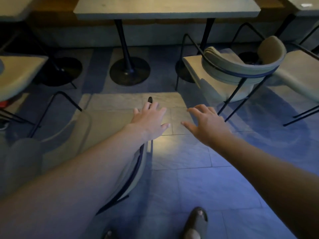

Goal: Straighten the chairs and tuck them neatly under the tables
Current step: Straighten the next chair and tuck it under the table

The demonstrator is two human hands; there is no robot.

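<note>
Below the head camera, both hands reach forward over the tiled floor (189,178) with fingers spread and holding nothing: the left hand (149,118) hovers above the near chair (110,128), whose seat sits at lower left, and the right hand (205,121) hangs over bare tiles. Further off, a second chair (241,69) stands angled at the right, partly tucked under the pale counter (165,9) on its black pedestal base (129,69).

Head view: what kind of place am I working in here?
Probably a cafe or restaurant dining area: pedestal tables in a row, matching upholstered chairs with thin dark metal frames, and a tiled floor.
</note>
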